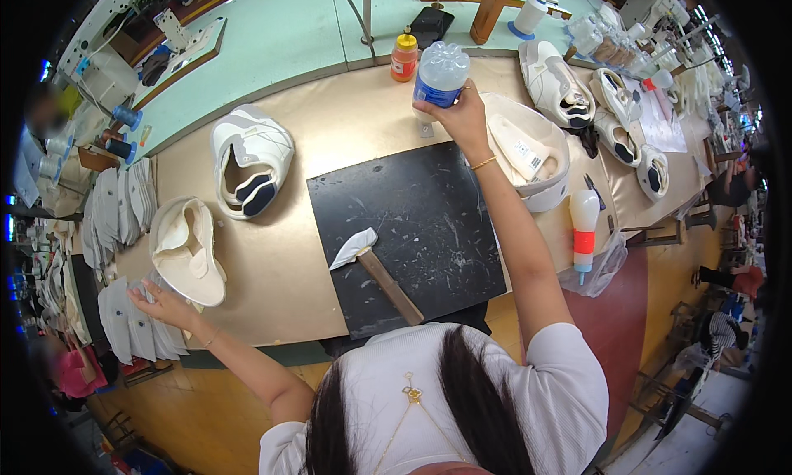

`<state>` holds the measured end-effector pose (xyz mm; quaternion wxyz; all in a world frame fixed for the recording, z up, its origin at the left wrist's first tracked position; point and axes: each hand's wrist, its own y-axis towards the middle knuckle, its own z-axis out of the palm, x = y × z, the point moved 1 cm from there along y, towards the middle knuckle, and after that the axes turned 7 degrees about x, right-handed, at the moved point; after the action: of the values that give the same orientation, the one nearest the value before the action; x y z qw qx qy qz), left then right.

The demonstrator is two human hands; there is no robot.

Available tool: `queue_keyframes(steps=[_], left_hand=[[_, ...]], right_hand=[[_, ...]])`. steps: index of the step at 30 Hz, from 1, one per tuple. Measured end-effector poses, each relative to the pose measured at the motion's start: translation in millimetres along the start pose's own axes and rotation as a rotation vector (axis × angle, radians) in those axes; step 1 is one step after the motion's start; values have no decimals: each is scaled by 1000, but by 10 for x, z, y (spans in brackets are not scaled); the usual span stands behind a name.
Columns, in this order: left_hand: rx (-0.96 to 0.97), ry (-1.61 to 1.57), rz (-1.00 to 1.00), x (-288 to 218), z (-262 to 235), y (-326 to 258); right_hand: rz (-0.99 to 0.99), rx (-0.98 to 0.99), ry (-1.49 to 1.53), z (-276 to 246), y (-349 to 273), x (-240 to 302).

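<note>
Near the back of the table my right hand [464, 116] is wrapped round a clear plastic bottle [441, 75] with a blue label. The bottle's ridged base faces up, so it is turned over; its neck is mostly hidden. My left hand [167, 304] is open, fingers spread, at the table's left edge. It lies over or beside a stack of light grey flat shoe pieces [136, 331]; contact I cannot make out. Just above it sits a cream shoe upper [188, 252]. A hammer [388, 284] with a white-wrapped head rests on the black board [429, 203] between my arms.
A white-grey shoe [252, 162] stands at left. A red jar with yellow lid [404, 58] is by the bottle. Right of my forearm are a cream upper [528, 149], a squeeze bottle with red band [584, 232], and several shoes [557, 83]. Thread spools [528, 17] stand behind.
</note>
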<state>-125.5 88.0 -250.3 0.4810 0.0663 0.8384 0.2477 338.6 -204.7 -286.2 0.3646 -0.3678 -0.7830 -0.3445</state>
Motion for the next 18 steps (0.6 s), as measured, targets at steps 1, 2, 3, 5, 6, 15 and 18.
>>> queue_keyframes(steps=[1,2,3,5,6,15,18], left_hand=[[-6,-24,-2,-70,9,-16],[-14,-47,-3,-107,8,-20],[-23,-62,10,-111,-1,-16],[-32,-107,38,-144,63,-6],[-42,-111,28,-174,70,-21],[119,-333,224,-800,382,-672],[417,-439,180,-1272,536,-1297]], right_hand=[[23,26,-31,2,-1,11],[19,14,-30,8,9,12],[14,2,-29,16,28,13],[8,-47,44,-14,73,-14],[6,-78,120,-49,87,-56],[246,-83,1623,-246,555,128],[392,-194,2188,-173,937,-218]])
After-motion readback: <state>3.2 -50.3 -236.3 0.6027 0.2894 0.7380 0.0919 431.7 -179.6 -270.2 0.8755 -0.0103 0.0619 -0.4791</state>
